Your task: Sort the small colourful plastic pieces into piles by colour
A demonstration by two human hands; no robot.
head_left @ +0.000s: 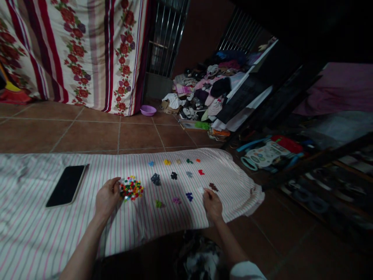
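Striped cloth [43, 233], bricks sorted by colour.
Your left hand [107, 197] curls loosely against the mixed brick pile [131, 188] mid-cloth; your right hand [212, 204] pinches a white piece [201, 190] near the right edge. A careless sweep could scatter the small sorted clusters.

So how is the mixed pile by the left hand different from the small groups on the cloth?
The mixed pile holds many colours together; each small group, like the red one, shows one colour. The pile is one larger heap; the groups are smaller and set apart in rows. The left hand touches the pile; the right hand is at a pale group. Both lie on the striped cloth.
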